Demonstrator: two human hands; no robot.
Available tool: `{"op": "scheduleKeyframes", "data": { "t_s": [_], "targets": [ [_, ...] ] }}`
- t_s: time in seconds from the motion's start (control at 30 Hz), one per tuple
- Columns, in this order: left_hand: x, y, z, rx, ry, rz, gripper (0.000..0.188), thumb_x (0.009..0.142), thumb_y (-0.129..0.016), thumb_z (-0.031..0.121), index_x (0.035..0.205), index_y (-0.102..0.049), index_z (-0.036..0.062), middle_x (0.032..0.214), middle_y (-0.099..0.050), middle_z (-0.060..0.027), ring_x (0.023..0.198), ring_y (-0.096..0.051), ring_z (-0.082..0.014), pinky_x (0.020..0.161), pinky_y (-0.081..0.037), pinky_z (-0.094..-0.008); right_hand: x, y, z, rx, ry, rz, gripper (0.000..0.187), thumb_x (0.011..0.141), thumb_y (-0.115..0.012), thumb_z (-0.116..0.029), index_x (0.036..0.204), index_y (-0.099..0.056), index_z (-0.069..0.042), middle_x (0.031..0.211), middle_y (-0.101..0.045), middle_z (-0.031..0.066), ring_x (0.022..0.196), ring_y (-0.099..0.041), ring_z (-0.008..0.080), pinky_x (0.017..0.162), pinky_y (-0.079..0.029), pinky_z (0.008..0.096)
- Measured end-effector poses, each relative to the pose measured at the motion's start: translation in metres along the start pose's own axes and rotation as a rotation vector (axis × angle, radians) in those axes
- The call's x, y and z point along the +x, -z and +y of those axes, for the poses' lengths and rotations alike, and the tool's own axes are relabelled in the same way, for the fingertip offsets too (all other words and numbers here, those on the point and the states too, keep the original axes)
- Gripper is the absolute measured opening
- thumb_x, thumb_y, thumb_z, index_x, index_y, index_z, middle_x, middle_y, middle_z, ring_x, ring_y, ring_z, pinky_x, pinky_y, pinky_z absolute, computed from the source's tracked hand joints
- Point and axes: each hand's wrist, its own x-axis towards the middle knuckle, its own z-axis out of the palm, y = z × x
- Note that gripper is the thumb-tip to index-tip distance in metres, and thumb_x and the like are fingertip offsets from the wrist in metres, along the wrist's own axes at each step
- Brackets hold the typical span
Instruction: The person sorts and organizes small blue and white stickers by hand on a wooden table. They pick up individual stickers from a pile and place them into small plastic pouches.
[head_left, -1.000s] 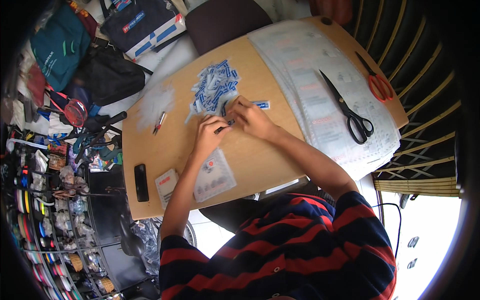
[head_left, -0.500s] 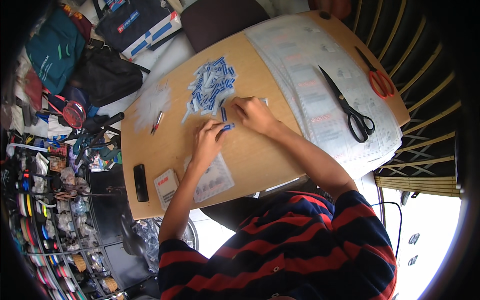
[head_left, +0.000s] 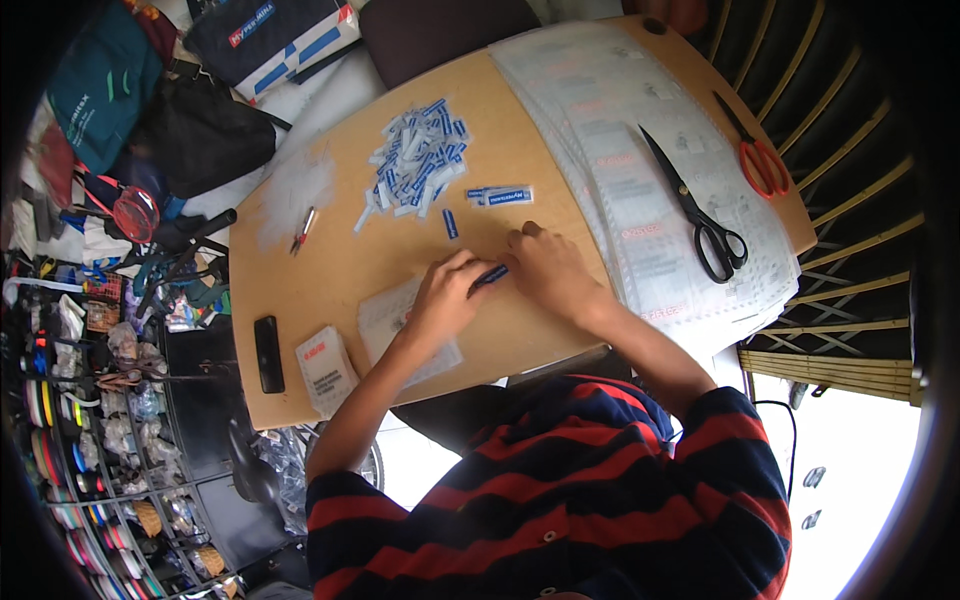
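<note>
Between my hands is a small dark blue label strip (head_left: 489, 277) with pale lettering. My left hand (head_left: 446, 296) pinches it between thumb and fingers, above a stack of clear printed plastic bags (head_left: 378, 318). My right hand (head_left: 556, 276) is closed, its curled fingers meeting the strip's right end; the fingertips are partly hidden. Just beyond my hands lies a loose blue label (head_left: 450, 224). Several blue-and-white labels (head_left: 508, 196) lie to its right. Farther off is a heap of similar labels with clear slips (head_left: 415, 160).
Large clear plastic sheets (head_left: 640, 180) cover the table's right side, bearing black scissors (head_left: 695, 205) and red-handled scissors (head_left: 760, 165). At left are a red-handled cutter (head_left: 304, 230), scattered clear slips (head_left: 295, 190), a black phone (head_left: 268, 354) and a white printed pack (head_left: 326, 371).
My right hand has drawn back toward me and to the right, uncovering the labels beside the heap. My left hand has shifted right and nearer me with the strip. The view has shifted slightly.
</note>
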Motion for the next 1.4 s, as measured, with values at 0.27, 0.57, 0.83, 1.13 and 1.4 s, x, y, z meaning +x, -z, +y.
{"op": "scheduleKeyframes", "data": {
  "t_s": [0.27, 0.57, 0.83, 1.13, 1.4],
  "targets": [
    [-0.038, -0.024, 0.073, 0.091, 0.105, 0.059, 0.038, 0.081, -0.073, 0.013, 0.117, -0.063, 0.0018, 0.108, -0.061, -0.0144, 0.098, -0.057, -0.0358, 0.086, -0.045, -0.0451, -0.084, -0.001, 0.006, -0.126, -0.056, 0.268, 0.038, 0.08, -0.071, -0.022, 0.111, -0.064, -0.001, 0.114, -0.055, 0.0143, 0.1, -0.05, 0.0342, 0.084, -0.043, 0.0432],
    [-0.076, -0.082, 0.093, 0.169, 0.246, 0.323, 0.047, 0.081, -0.067, 0.006, 0.127, -0.059, 0.003, 0.123, -0.054, -0.0148, 0.104, -0.05, -0.0372, 0.09, -0.043, -0.0466, -0.097, -0.017, -0.006, -0.109, 0.004, 0.223, 0.042, 0.073, -0.074, -0.019, 0.112, -0.065, -0.006, 0.118, -0.054, 0.0113, 0.102, -0.049, 0.0323, 0.083, -0.039, 0.0427],
    [-0.077, -0.088, 0.084, 0.092, 0.262, 0.429, 0.038, 0.084, -0.069, 0.011, 0.121, -0.06, 0.0055, 0.118, -0.056, -0.0131, 0.1, -0.053, -0.0353, 0.086, -0.045, -0.0452, -0.1, -0.015, 0.003, 0.222, 0.042, 0.14, 0.033, 0.075, -0.072, -0.008, 0.105, -0.06, -0.004, 0.093, -0.063, 0.0088, 0.088, -0.059, 0.0282, 0.079, -0.041, 0.0413],
    [-0.04, -0.078, 0.077, 0.032, 0.219, 0.608, 0.04, 0.078, -0.075, 0.013, 0.116, -0.062, 0.0049, 0.095, -0.064, -0.0116, 0.089, -0.059, -0.0305, 0.08, -0.045, -0.0446, -0.068, 0.0, -0.002, 0.563, -0.149, 0.292, 0.027, 0.082, -0.069, 0.0, 0.107, -0.06, -0.001, 0.085, -0.069, 0.0062, 0.076, -0.064, 0.0112, 0.066, -0.045, 0.0267],
    [0.032, -0.024, 0.065, 0.321, 0.049, 0.482, 0.028, 0.073, -0.073, 0.009, 0.1, -0.066, 0.0046, 0.091, -0.067, -0.0093, 0.09, -0.061, -0.0284, 0.082, -0.042, -0.043, -0.021, 0.023, 0.005, 0.615, -0.122, 0.403, 0.027, 0.083, -0.07, -0.003, 0.107, -0.059, 0.002, 0.092, -0.07, 0.0117, 0.08, -0.068, 0.0181, 0.069, -0.05, 0.0316]
  ]
}}
